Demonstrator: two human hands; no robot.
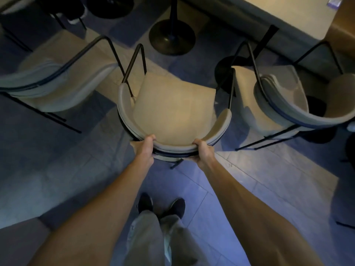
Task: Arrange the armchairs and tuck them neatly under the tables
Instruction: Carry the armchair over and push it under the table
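A beige armchair [172, 110] with a curved back and black metal frame stands in front of me, facing away. My left hand [144, 145] grips the left part of its backrest rim, and my right hand [204, 150] grips the right part. A second armchair [48, 87] stands to the left and a third armchair [284, 104] to the right. The black round table base [172, 39] with its post lies just beyond the middle chair. The tabletops are out of view.
A light bench or counter edge [249, 18] runs across the top right. Another dark table base [110, 6] sits at the top left. My shoes [161, 206] stand on the tiled floor [67, 169] behind the chair.
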